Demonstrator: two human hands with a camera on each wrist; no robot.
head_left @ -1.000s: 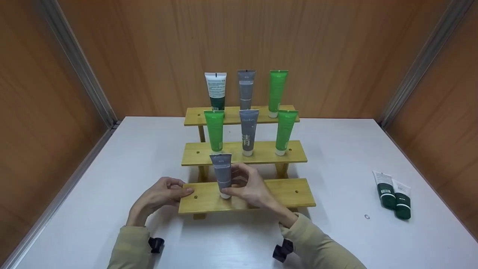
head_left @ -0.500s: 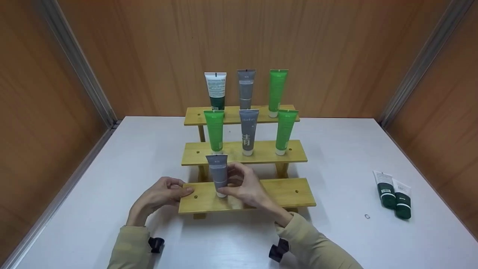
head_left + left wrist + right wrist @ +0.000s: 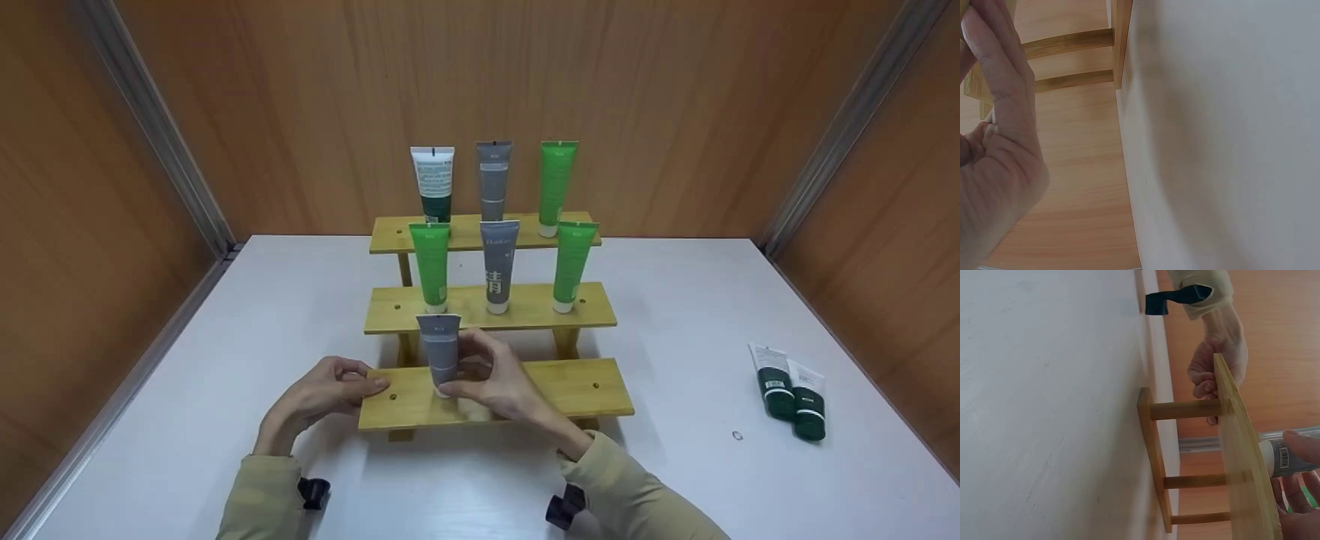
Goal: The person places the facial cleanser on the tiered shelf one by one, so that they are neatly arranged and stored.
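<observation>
A grey squeeze tube [image 3: 440, 351] stands cap down on the lowest shelf [image 3: 562, 386] of a three-step wooden stand, left of its middle. My right hand [image 3: 501, 381] pinches it low down, thumb in front near the white cap, fingers curled behind. In the right wrist view the tube's barcode [image 3: 1284, 457] shows and the cap sits at the board. My left hand [image 3: 322, 391] grips the left end of that same shelf, thumb on top; from the left wrist, its fingers [image 3: 1008, 84] reach to the board's edge.
On the middle shelf [image 3: 386, 319] stand two green tubes with a grey tube [image 3: 499, 262] between them. The top shelf holds a white-and-dark-green tube [image 3: 433, 180], a grey one and a green one. Two dark green tubes [image 3: 808, 405] lie at the table's right, near a small ring [image 3: 737, 435].
The right hand has shifted the grey tube slightly left along the lowest shelf, and it now leans less. The left hand keeps its hold on the shelf end.
</observation>
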